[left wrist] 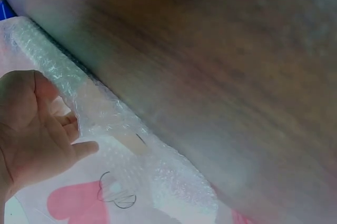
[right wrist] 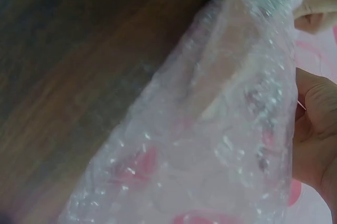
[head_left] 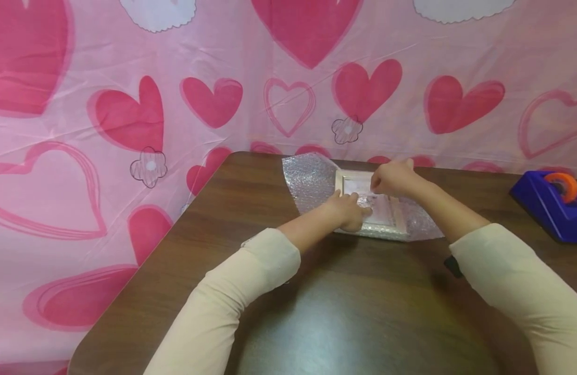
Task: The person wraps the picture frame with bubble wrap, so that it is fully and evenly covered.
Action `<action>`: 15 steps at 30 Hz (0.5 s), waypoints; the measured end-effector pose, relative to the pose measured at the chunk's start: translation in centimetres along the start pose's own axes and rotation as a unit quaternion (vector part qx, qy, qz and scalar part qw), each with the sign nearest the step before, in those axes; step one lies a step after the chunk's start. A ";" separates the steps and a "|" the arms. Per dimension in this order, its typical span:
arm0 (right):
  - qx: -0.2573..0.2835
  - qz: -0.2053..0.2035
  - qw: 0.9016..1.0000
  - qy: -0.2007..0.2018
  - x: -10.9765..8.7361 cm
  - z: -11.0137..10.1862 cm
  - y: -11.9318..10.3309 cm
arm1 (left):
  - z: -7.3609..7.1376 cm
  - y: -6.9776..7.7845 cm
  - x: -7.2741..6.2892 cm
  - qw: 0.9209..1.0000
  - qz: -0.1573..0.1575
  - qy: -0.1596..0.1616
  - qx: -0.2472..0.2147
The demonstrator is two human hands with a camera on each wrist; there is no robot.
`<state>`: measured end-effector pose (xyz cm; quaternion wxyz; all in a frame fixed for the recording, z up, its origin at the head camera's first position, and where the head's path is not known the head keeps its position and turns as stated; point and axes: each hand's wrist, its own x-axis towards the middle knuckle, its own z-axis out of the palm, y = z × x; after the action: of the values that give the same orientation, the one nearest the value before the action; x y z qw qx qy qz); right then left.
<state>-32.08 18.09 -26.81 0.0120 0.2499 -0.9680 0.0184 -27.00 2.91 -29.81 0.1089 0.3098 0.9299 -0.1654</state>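
A picture frame [head_left: 402, 221] with a pale wooden border lies on a sheet of bubble wrap [head_left: 309, 179] near the table's back edge. The wrap is folded up over the frame's near side and spreads out to its left and right. My left hand [head_left: 347, 211] rests on the folded wrap over the frame, fingers extended; in the left wrist view the left hand [left wrist: 39, 129] is at the wrap's edge. Above the frame's far right part, my right hand [head_left: 396, 178] has curled fingers and appears to pinch the edge of the wrap [right wrist: 221, 145]. Its fingertips are mostly hidden.
A blue tape dispenser [head_left: 548, 208] with an orange roll [head_left: 568, 187] stands at the table's right. Beside the right sleeve, a small dark object [head_left: 453, 266] is partly hidden. A pink cloth with hearts [head_left: 288, 104] hangs behind the brown wooden table [head_left: 363, 312].
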 end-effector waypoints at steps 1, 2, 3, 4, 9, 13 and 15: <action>-0.002 -0.001 1.000 -0.003 0.0 0.1 -0.1 | 0.0 0.0 0.0 1.000 0.000 0.002 0.001; -0.004 -0.001 1.000 -0.006 -0.1 0.2 -0.2 | 0.1 0.0 -0.1 1.000 0.000 0.003 0.002; -0.007 0.001 1.000 -0.010 -0.1 0.4 -0.3 | 0.1 0.1 -0.1 1.000 0.000 0.005 0.003; -0.007 0.002 1.000 -0.014 -0.1 0.5 -0.4 | 0.1 0.1 -0.1 1.000 0.000 0.006 0.005; 0.002 0.001 1.000 -0.017 -0.3 1.5 -0.7 | 0.3 0.1 -0.2 1.000 -0.002 0.010 0.008; 0.006 -0.003 1.000 -0.007 -0.6 2.2 -0.9 | 0.3 -0.1 -0.1 1.000 0.001 0.011 0.006; 0.007 -0.003 1.000 -0.004 -0.8 2.4 -0.9 | 0.3 -0.2 -0.1 1.000 0.002 0.010 0.006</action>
<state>-31.01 17.55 -29.17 0.0062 0.2533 -0.9671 0.0243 -26.99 2.53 -30.02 0.0984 0.3137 0.9294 -0.1678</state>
